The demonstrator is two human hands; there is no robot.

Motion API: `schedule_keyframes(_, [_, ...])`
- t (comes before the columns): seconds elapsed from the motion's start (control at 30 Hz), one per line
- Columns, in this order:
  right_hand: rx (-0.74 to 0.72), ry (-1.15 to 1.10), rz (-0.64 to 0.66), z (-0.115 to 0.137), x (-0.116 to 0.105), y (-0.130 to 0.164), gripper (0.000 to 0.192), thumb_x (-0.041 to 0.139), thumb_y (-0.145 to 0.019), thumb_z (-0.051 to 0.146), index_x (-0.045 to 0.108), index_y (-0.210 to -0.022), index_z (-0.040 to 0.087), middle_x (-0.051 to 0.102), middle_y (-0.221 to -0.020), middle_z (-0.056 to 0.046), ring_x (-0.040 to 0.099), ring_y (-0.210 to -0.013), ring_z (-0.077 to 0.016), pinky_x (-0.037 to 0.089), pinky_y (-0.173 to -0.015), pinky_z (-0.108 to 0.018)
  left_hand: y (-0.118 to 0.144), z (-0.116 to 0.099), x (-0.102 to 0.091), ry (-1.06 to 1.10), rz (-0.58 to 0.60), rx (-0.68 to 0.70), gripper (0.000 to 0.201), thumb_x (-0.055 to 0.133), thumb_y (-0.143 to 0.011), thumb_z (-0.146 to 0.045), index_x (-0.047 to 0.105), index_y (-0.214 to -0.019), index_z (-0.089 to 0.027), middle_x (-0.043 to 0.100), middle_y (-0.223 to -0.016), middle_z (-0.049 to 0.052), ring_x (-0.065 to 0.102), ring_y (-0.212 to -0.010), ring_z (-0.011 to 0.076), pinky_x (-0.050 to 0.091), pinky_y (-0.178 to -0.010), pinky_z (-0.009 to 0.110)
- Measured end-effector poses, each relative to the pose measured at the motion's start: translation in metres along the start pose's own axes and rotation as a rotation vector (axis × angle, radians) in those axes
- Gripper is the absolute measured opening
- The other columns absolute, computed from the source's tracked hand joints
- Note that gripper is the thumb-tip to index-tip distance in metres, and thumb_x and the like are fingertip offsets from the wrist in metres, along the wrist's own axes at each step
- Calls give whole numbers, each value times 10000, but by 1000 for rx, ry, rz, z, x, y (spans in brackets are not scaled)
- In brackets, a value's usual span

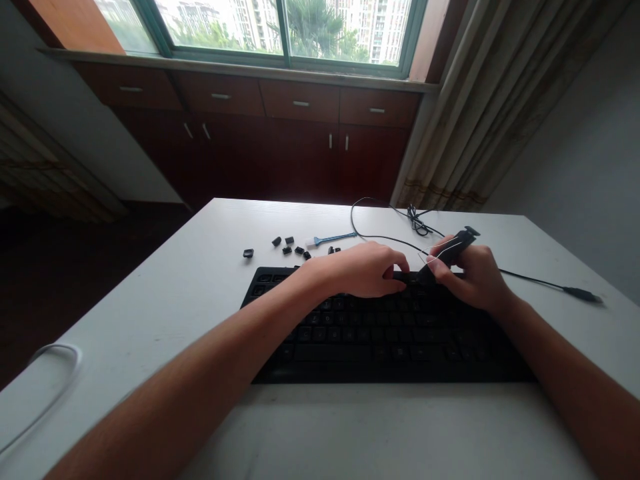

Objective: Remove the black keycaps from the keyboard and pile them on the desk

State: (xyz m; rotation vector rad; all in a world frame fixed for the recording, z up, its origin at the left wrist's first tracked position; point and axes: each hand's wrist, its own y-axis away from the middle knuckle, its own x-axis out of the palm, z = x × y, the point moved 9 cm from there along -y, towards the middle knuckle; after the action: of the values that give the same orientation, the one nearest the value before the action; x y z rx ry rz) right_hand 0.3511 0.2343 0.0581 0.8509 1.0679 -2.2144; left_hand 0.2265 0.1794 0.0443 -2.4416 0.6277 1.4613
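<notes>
**Both hands at the top rows of a black keyboard**

The black keyboard (380, 333) lies flat on the white table (210, 287), squarely in front of the person. The left hand (360, 270) rests palm-down on its upper rows, fingers curled with the tips pressed to the keys near the top edge; whether it pinches anything there, I cannot tell. The right hand (473, 277) sits just beside it at three o'clock, closed around a dark keycap puller (450, 252), whose handle tilts up and away toward one o'clock while its thin wire end points down at the keys between the two hands.

Up at eleven o'clock from the left hand, a scatter of loose black keycaps (290, 247) lies on the table beyond the keyboard, one of them off by itself farther left. Just right of them lies a small blue brush (333, 238), flat on the table. The keyboard's black cable (380, 237) loops behind the hands at twelve o'clock and runs out to its plug (583, 293) at three o'clock. A white cable (55, 373) curves along the table edge down at eight o'clock. Dark wooden cabinets (300, 140) stand under the window beyond.
</notes>
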Motion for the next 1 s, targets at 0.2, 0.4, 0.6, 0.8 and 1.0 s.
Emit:
schedule_keyframes(0.2, [40, -10, 29, 1, 2, -3, 217, 671, -859, 364, 628, -715, 207, 640, -720, -26, 558, -540, -140, 452, -477, -285, 1, -1, -1, -3, 7, -8, 329, 591, -913, -354, 657, -1203, -214, 711, -896, 21, 617, -741, 145, 401, -636, 244])
schedule_keyframes(0.4, [32, -4, 50, -3, -3, -4, 270, 708, -842, 383, 620, -652, 213, 574, -577, 13, 517, -489, -129, 404, -464, -286, 1, -1, -1, -2, 9, 4, 329, 588, -912, -348, 660, -1205, -218, 717, -918, 22, 627, -750, 145, 404, -638, 244])
schedule_keyframes(0.6, [112, -194, 193, -19, -2, -2, 206, 749, -814, 416, 699, -799, 216, 712, -748, -25, 663, -653, -183, 523, -565, -290, 2, -1, -1, -6, 0, 9, 309, 587, -910, -350, 671, -1178, -222, 713, -899, 15, 614, -735, 140, 391, -620, 243])
schedule_keyframes(0.8, [184, -241, 228, -26, -5, -4, 255, 764, -795, 448, 744, -867, 204, 730, -809, -40, 676, -718, -187, 559, -626, -282, 2, -1, -2, 0, 7, 6, 312, 594, -902, -343, 672, -1177, -217, 716, -888, 11, 613, -737, 143, 393, -626, 249])
schedule_keyframes(1.0, [267, -271, 272, -31, -2, 0, 312, 766, -783, 476, 783, -962, 221, 769, -865, -51, 708, -755, -218, 569, -622, -292, 2, -1, -1, 11, 15, 3, 313, 584, -909, -354, 670, -1178, -217, 716, -897, 20, 617, -739, 147, 402, -629, 251])
